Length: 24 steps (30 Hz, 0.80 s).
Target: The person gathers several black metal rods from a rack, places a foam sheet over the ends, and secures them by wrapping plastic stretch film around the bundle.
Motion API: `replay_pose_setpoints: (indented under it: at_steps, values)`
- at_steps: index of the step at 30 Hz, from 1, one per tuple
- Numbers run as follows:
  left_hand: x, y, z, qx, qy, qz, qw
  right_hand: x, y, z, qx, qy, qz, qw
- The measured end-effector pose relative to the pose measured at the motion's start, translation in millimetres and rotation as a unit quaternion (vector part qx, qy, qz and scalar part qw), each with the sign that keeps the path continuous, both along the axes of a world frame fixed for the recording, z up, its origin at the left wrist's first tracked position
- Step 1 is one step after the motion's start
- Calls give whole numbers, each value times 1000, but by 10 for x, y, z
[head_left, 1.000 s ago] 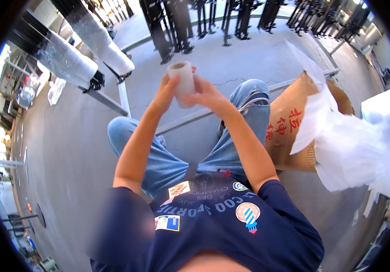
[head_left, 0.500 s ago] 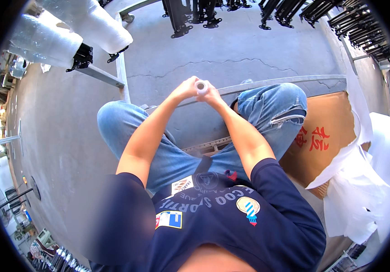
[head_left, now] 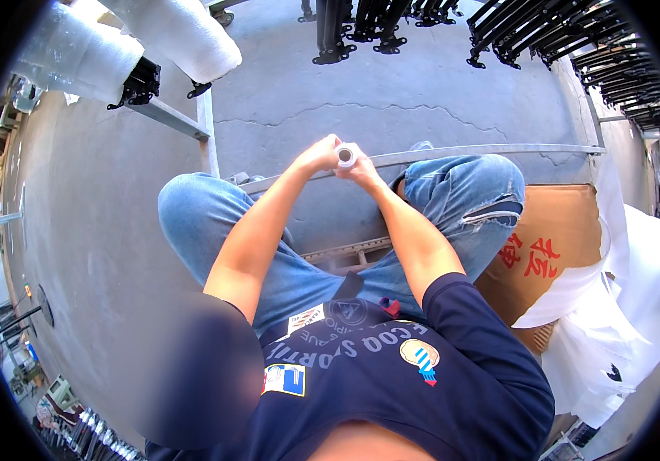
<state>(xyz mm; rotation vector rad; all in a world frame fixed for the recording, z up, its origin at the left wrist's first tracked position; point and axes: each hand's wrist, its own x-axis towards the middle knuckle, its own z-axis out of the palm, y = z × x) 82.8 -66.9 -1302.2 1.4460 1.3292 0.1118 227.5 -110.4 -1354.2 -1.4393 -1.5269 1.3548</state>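
In front of my knees, my right hand [head_left: 360, 170] is wrapped round a small white roll [head_left: 351, 163] with a hollow core, its end turned up toward me. My left hand [head_left: 318, 156] is closed right against the roll's left side; its fingertips lie beyond the roll, and what they grip is hidden. Both forearms reach out over my lap, between my bent knees in blue jeans.
Grey metal rails [head_left: 491, 150] cross beyond my knees. Bundles in clear and white wrap [head_left: 184, 42] lie at upper left. Black metal parts [head_left: 545, 34] hang along the top right. Brown cardboard [head_left: 549, 230] and crumpled white sheeting [head_left: 595, 338] lie at my right.
The view has shifted slightly. The roll stays between my hands; my left fingers now sit more beyond its rim, and more of its white end shows.
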Motion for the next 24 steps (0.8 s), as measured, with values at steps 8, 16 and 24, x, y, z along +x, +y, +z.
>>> replay_pose_setpoints:
  at_steps: [8, 16, 24]
  values:
    - [27, -11, 217, -51, 18, -31, 998, 53, 29, -299, -51, 81, -2, 995]
    - [87, -36, 277, -61, 22, -59, 996, 63, 14, -349, -59, 86, 14, 994]
    - [98, -64, 235, -28, 49, -52, 997, 12, -9, -300, -29, 22, 6, 999]
